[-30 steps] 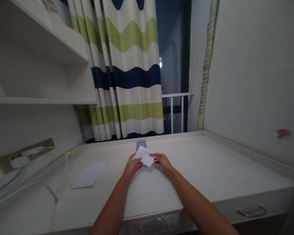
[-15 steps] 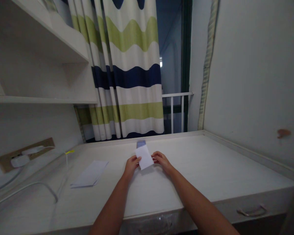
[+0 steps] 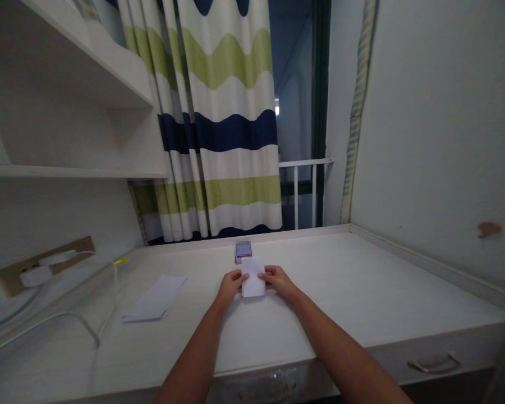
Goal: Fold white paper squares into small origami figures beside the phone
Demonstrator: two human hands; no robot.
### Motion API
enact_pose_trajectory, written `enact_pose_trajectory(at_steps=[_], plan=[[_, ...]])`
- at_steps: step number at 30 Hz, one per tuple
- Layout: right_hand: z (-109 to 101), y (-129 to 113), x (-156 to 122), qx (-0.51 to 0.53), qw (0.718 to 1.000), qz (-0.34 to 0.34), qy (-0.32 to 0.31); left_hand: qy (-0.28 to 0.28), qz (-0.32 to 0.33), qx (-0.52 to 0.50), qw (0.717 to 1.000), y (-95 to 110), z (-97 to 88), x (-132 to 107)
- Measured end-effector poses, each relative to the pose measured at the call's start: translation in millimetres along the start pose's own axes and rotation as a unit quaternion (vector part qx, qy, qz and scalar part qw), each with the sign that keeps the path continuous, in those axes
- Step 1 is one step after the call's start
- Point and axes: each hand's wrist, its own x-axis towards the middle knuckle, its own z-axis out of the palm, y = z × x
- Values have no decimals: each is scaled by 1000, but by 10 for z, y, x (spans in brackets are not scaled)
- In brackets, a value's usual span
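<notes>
A small folded sheet of white paper [image 3: 253, 279] is held up above the desk, nearly upright and facing me. My left hand [image 3: 231, 284] grips its left edge, with the thumb on the front. On the opposite edge, my right hand [image 3: 276, 279] pinches the paper the same way. The fingers behind the sheet are partly hidden. Just beyond the paper lies a phone [image 3: 243, 251] with a lit screen, its lower end close to the sheet's top edge in view. A bit of something red shows beside the right fingers; I cannot make it out.
Several loose white sheets [image 3: 155, 298] lie on the white desk [image 3: 362, 280] to the left. A cable [image 3: 73, 316] loops over the desk's left side from plugs [image 3: 36, 275] in a wall socket. A shelf [image 3: 76, 171] overhangs the left; a striped curtain [image 3: 239, 134] hangs behind.
The paper has turned from a tilt to nearly straight and moved slightly right and nearer me. My right hand now grips its right edge with the thumb in front. More of the phone shows.
</notes>
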Motion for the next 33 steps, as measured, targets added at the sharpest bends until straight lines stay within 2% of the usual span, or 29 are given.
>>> enact_pose_trajectory(at_steps=[11, 20, 24, 29, 33], plan=[[-20, 33, 32, -9, 1000, -1, 18, -21, 8, 15, 1000, 46, 35, -52], [-28, 52, 36, -16, 1000, 3, 21, -27, 7, 37, 999, 5, 33, -25], [-21, 41, 40, -7, 1000, 7, 27, -18, 21, 42, 999, 9, 23, -17], [-9, 1, 36, 5, 997, 5, 79, 0, 25, 44, 999, 12, 17, -14], [-15, 1, 29, 1, 998, 4, 66, 1, 29, 43, 999, 20, 22, -26]])
